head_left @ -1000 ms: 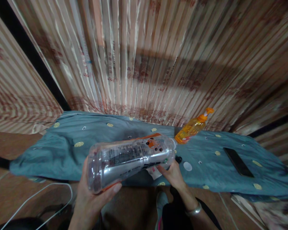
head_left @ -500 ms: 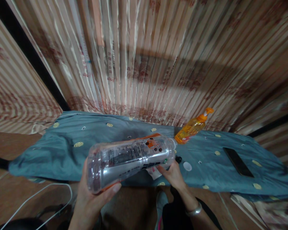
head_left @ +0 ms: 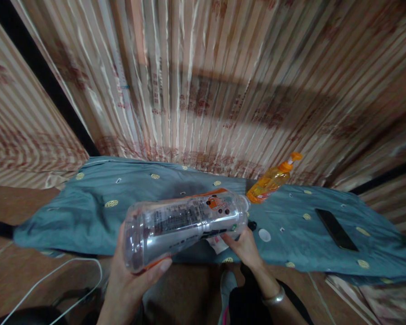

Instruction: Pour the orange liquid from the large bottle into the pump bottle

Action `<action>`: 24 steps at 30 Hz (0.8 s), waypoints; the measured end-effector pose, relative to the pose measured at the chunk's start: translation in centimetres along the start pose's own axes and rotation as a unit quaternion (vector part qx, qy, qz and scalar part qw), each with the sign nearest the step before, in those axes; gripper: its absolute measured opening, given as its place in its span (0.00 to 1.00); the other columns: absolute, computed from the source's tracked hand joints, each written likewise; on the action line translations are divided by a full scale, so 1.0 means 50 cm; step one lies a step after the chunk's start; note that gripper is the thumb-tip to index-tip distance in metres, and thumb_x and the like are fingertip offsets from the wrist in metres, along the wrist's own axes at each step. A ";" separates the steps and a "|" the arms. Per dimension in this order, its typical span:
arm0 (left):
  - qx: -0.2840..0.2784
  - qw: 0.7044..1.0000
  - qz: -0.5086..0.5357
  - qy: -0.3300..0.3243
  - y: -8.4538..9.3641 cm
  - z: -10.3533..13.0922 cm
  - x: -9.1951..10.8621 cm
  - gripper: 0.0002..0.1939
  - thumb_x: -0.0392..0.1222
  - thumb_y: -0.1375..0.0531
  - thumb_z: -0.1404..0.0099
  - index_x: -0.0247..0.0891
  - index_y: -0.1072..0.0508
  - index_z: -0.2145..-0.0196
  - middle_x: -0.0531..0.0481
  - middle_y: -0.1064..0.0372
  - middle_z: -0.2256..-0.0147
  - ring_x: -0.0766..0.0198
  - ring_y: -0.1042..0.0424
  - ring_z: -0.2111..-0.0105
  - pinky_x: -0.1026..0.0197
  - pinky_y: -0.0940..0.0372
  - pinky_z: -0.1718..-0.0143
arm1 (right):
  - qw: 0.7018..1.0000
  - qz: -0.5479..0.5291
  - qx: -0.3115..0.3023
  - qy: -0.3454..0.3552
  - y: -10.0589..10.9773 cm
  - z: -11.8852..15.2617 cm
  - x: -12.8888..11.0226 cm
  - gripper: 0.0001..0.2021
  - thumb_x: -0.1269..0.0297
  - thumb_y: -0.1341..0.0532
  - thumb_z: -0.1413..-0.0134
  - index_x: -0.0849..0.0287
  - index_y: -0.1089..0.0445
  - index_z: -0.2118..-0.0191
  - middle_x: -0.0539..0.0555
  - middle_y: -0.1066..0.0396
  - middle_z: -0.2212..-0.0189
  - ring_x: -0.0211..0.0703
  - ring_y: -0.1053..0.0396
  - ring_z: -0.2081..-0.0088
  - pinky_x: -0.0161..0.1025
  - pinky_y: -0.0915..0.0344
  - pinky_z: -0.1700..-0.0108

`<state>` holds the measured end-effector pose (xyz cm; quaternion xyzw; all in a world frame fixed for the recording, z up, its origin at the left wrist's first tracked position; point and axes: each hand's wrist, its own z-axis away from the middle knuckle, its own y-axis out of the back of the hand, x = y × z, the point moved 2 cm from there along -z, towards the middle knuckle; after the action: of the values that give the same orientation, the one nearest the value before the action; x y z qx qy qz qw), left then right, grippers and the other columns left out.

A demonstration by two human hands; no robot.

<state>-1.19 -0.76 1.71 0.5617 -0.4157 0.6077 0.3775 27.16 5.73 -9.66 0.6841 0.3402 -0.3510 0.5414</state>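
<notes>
A large clear plastic bottle (head_left: 186,228) with a printed silver and orange label lies sideways between my hands, its neck pointing right. My left hand (head_left: 135,275) grips its base end, thumb along the lower side. Near the neck, my right hand (head_left: 245,250) holds the bottle from below, its fingers partly hidden behind it. The bottle's mouth shows no cap. Just past the neck stands an orange pump bottle (head_left: 269,183) of yellow liquid. A white round disc (head_left: 264,235) and a small black object (head_left: 252,225) lie beside my right hand, with a crumpled pale wrapper (head_left: 218,244) under the bottle.
Teal patterned cloth (head_left: 71,216) covers the long surface in front of me. A dark phone (head_left: 336,229) lies on it at the right. Striped curtains (head_left: 203,90) hang behind, with a black pole (head_left: 47,76) at the left. A white cable (head_left: 64,264) loops at the lower left.
Hardly anything differs; the view has shifted very slightly, and both hands keep the same hold on the bottle.
</notes>
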 end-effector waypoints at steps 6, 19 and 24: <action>-0.003 1.000 0.022 0.011 0.000 0.000 -0.007 0.54 0.54 0.22 0.57 0.43 0.35 0.35 0.45 0.25 0.43 0.47 0.26 0.42 0.56 0.33 0.43 | 1.000 -0.001 0.007 0.004 -0.001 -0.001 0.001 0.25 0.43 0.32 0.51 0.59 0.23 0.55 0.62 0.16 0.60 0.61 0.18 0.59 0.51 0.21 0.55; 0.004 1.000 0.013 0.009 0.003 -0.002 -0.012 0.56 0.55 0.21 0.58 0.43 0.35 0.33 0.42 0.25 0.41 0.42 0.26 0.40 0.50 0.32 0.39 | 1.000 -0.001 0.006 0.000 0.001 -0.001 -0.001 0.24 0.43 0.31 0.52 0.58 0.23 0.57 0.61 0.16 0.62 0.61 0.18 0.61 0.52 0.22 0.56; 0.004 1.000 0.012 0.007 0.000 0.001 -0.004 0.56 0.56 0.22 0.58 0.43 0.35 0.33 0.42 0.25 0.41 0.43 0.25 0.41 0.51 0.30 0.41 | 1.000 0.003 0.003 -0.001 0.001 -0.001 -0.002 0.21 0.46 0.32 0.52 0.58 0.24 0.58 0.59 0.16 0.63 0.58 0.18 0.61 0.49 0.22 0.56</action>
<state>-1.18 -0.81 1.50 0.5542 -0.4171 0.6177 0.3705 27.14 5.75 -9.55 0.6864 0.3366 -0.3510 0.5407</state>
